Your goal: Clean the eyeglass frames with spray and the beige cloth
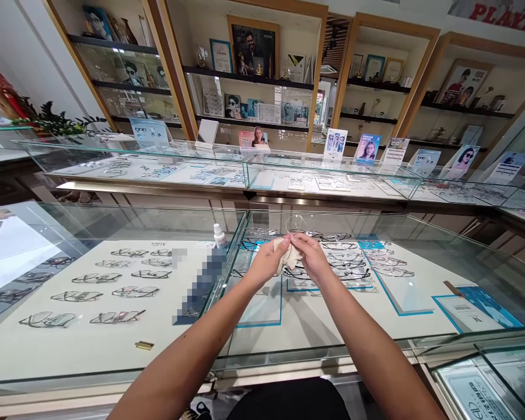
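Observation:
Both my hands meet above the glass display case, near the middle of the head view. My left hand [266, 261] is closed on a crumpled cream cloth [289, 259]. From the other side my right hand [310, 255] pinches at the top of the cloth, its fingertips touching those of my left hand. A thin-rimmed pair of glasses [296, 224] shows just beyond my fingertips; its lower part is hidden by the fingers and cloth. Under the glass, beneath my hands, lie rows of dark-framed glasses [347, 268].
A white spray bottle [219, 236] stands left of my hands. The near glass case [126, 367] holds several glasses and a small gold clip [144, 345]. Behind it runs another glass counter [210, 198] with upright cards, then wooden shelves [251, 74].

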Demonstrator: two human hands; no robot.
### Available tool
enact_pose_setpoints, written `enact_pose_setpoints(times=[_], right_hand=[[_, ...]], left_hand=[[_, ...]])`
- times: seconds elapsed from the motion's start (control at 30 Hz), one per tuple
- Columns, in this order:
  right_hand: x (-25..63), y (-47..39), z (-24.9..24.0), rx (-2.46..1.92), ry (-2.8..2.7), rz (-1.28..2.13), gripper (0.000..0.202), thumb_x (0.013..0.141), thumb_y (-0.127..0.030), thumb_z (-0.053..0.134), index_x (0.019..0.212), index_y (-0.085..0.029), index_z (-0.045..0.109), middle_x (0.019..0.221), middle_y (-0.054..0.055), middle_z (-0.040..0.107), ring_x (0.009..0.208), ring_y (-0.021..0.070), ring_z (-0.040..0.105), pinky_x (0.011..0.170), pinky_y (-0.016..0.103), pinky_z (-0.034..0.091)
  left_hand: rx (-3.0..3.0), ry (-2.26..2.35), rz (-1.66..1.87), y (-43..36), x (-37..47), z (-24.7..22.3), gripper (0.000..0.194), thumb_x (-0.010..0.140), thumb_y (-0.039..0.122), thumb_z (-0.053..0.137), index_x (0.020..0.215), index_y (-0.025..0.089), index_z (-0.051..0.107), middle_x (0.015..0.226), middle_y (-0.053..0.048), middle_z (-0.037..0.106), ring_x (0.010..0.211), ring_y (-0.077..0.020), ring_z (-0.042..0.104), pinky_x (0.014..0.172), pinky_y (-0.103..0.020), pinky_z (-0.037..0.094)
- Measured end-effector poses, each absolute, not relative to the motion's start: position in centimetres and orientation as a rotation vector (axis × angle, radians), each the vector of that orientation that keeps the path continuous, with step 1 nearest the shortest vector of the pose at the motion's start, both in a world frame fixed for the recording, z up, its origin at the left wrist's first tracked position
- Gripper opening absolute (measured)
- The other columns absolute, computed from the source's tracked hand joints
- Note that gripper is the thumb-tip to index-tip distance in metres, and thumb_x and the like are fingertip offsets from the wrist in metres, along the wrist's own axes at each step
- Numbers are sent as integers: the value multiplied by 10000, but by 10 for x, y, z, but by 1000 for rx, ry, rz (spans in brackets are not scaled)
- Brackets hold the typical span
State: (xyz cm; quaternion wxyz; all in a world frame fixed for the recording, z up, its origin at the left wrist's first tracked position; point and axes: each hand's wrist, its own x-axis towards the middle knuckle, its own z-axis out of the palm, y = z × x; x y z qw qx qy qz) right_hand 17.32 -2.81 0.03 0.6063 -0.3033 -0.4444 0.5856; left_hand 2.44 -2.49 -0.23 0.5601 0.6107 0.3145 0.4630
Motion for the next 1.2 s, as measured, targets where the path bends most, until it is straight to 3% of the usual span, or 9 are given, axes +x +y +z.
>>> enact_pose_setpoints(times=[0.2,0.4,0.57,0.73,0.9,0.97,1.07,1.2], right_hand=[[173,-25,-2,-690,-967,1340,232,702,-446,896,800,-250,819,999,40,818,1016,242,717,928,351,540],[186,-24,6,-675,-901,1253,219,749,-444,848,808,-243,783,1032,60,820,985,229,708,860,345,521],[198,-23,12,-639,-819,1177,194,780,-420,822,807,-253,728,1000,39,808,958,215,686,830,334,497],[200,-23,17,-638,-801,1093,196,780,-426,803,818,-260,707,965,28,798,933,211,670,805,324,477],[198,-23,18,-649,-855,1064,209,804,-448,775,826,-260,686,961,21,794,934,210,673,830,330,469],[198,-23,17,-660,-888,1049,197,826,-447,754,826,-263,685,951,16,790,934,209,673,839,332,465],[197,-23,16,-691,-952,998,178,865,-435,713,818,-265,689,928,15,784,929,214,669,839,335,458],[195,-26,17,-759,-1071,838,193,926,-425,646,831,-265,699,903,19,767,935,221,667,873,345,457]], left_hand=[[1393,738,1072,-25,24,-2,565,856,722,713,911,165,637,767,4,627,679,-138,520,635,-252,412],[1291,798,1229,-21,19,2,552,839,695,735,1016,179,653,849,-12,685,761,-176,600,713,-279,463],[1309,847,1340,-23,10,11,430,904,633,638,933,208,582,773,28,558,674,-139,492,647,-253,410],[1539,663,826,-42,12,17,285,911,514,576,928,229,583,708,33,497,593,-145,400,543,-269,325],[1965,427,340,-63,27,12,342,970,537,632,920,217,745,881,-42,696,799,-195,596,719,-291,442],[2038,380,232,-66,31,8,380,962,574,653,1027,229,799,962,-69,758,860,-218,653,743,-295,457],[2049,456,160,-67,33,5,429,955,581,672,1209,257,794,972,-67,800,816,-218,687,694,-285,449],[2254,627,413,-63,31,5,379,1033,534,555,1022,261,817,882,-42,791,786,-206,683,734,-297,431]])
